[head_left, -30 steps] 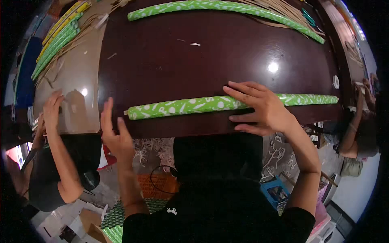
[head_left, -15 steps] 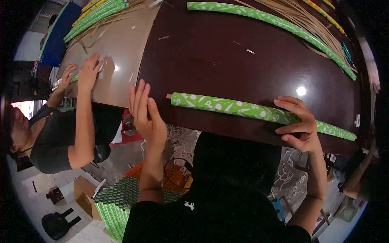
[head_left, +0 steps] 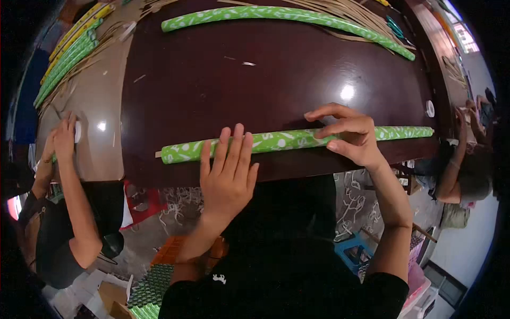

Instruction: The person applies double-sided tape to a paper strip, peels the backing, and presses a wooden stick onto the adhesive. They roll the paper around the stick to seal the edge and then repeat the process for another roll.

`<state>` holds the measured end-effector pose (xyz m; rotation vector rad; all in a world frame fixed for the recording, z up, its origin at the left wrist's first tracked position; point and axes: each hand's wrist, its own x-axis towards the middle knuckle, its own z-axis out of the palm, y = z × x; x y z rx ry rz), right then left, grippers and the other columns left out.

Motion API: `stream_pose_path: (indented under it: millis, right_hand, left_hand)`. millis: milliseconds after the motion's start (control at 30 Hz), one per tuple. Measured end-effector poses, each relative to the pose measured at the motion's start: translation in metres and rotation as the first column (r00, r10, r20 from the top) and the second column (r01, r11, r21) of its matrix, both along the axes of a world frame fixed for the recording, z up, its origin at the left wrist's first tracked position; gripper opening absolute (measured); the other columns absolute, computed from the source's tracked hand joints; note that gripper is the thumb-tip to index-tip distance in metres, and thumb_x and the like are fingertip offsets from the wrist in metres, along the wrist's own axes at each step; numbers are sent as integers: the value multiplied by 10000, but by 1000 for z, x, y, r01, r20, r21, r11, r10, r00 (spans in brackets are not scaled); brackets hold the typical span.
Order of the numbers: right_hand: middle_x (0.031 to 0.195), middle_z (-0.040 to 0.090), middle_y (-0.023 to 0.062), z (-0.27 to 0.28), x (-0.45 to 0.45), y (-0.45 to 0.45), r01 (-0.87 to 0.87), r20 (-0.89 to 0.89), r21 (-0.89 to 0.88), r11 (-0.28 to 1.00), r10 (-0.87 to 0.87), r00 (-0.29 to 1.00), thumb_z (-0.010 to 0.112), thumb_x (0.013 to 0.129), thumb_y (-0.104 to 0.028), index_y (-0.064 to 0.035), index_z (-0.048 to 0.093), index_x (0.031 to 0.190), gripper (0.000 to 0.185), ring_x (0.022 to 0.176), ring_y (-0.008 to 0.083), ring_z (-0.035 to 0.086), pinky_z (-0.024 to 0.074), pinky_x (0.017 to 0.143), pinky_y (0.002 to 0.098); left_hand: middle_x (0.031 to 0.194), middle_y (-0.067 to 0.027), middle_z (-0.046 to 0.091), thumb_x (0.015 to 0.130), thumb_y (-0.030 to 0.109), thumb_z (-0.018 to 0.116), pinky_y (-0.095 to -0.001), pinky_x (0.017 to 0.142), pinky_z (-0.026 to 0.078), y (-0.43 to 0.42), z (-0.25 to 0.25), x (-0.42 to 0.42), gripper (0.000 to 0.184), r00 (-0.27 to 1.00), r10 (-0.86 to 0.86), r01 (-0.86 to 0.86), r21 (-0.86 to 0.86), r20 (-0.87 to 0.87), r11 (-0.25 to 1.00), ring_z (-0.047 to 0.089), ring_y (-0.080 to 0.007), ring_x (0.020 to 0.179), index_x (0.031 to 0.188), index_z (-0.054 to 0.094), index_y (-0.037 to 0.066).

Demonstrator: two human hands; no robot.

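Observation:
A long green roll of wrapping paper with white patterns (head_left: 281,140) lies across the dark table near its front edge. From its left end sticks a short brown strip (head_left: 158,154). My left hand (head_left: 226,178) is stretched out over the left half of the roll, palm down, and seems to rest on it. At the roll's right half is my right hand (head_left: 353,135), its fingers curved and apart from the thumb. It looks poised over the paper without gripping; contact there is unclear.
A second green roll (head_left: 287,13) lies at the table's far side, beside brown strips (head_left: 350,16) and teal-handled scissors (head_left: 394,26). A white tape roll (head_left: 430,109) sits at the right edge. At left, a co-worker's hands (head_left: 62,139) work on the beige table (head_left: 101,154). Another person sits at right.
My left hand has come down from beside the roll's left end onto the roll. My right hand has stayed by the right half. The view has turned, shifting the table leftward.

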<state>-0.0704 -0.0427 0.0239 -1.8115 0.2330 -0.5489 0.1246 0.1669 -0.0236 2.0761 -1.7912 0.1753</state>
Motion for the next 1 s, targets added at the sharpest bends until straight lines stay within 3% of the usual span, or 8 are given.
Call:
stream_pose_path:
  millis: [167, 233, 333, 433, 533, 633, 767, 1000]
  right_hand:
    - [1115, 663, 118, -4, -2, -2, 158, 39, 243, 957, -172, 984, 688, 893, -49, -8, 718, 1026, 143, 996, 187, 651, 540, 867, 315]
    - [1069, 678, 91, -3, 2, -1, 235, 9, 222, 946, -243, 970, 691, 898, -61, -10, 714, 1028, 142, 928, 158, 653, 534, 836, 281]
    - [1013, 692, 61, -2, 8, -3, 305, -122, 406, 862, -280, 952, 701, 896, -75, -16, 718, 1007, 127, 891, 144, 656, 525, 796, 262]
    - [1018, 681, 77, 2, 17, 2, 324, -261, 301, 897, -249, 933, 709, 884, -75, 18, 690, 1026, 172, 871, 131, 650, 511, 801, 256]
    - [928, 675, 67, -3, 27, 16, 233, -257, -265, 936, -301, 918, 782, 822, -148, -35, 695, 999, 227, 824, 163, 655, 499, 741, 285]
    - [946, 677, 65, 2, 37, 34, 128, -348, -471, 873, -317, 882, 819, 753, -236, -61, 702, 961, 296, 885, 260, 644, 486, 812, 379]
    - [932, 672, 62, 4, 44, 36, 56, -479, -480, 876, -315, 819, 801, 777, -217, -57, 703, 968, 268, 944, 257, 634, 481, 844, 381]
    - [986, 652, 102, 5, 46, 20, -25, -536, -218, 976, -98, 839, 765, 799, -142, -31, 696, 1008, 246, 992, 276, 612, 482, 866, 383]
  left_hand:
    - [1518, -121, 413, 935, 312, 590, -567, 1158, 211, 8, -7, 6, 534, 998, -49, 48, 29, 40, 998, 324, -323, 1437, 1416, 509, 94]
    - [1523, -123, 404, 934, 325, 594, -574, 1156, 210, 9, -8, 7, 539, 997, -57, 55, 41, 45, 998, 318, -329, 1439, 1419, 509, 106]
    - [1534, -132, 383, 927, 345, 607, -588, 1153, 200, 14, -8, 12, 546, 995, -69, 64, 66, 75, 996, 301, -338, 1445, 1420, 512, 131]
    - [1548, -146, 354, 918, 352, 620, -607, 1149, 181, 18, -8, 13, 544, 992, -75, 64, 102, 105, 993, 274, -351, 1454, 1419, 517, 167]
    - [1558, -161, 329, 909, 348, 633, -634, 1140, 162, 15, -6, 11, 544, 992, -81, 69, 119, 97, 991, 246, -376, 1459, 1420, 518, 200]
    - [1559, -174, 318, 894, 345, 648, -655, 1128, 155, 15, -5, 11, 556, 992, -90, 79, 121, 87, 989, 231, -400, 1458, 1420, 519, 218]
    - [1551, -191, 324, 868, 345, 669, -669, 1119, 160, 15, -6, 12, 583, 991, -91, 79, 126, 97, 989, 241, -418, 1450, 1417, 522, 217]
    - [1591, -190, 232, 889, 268, 665, -675, 1141, 95, 14, -6, 11, 633, 994, -103, 99, 115, 30, 988, 168, -427, 1470, 1473, 435, 183]
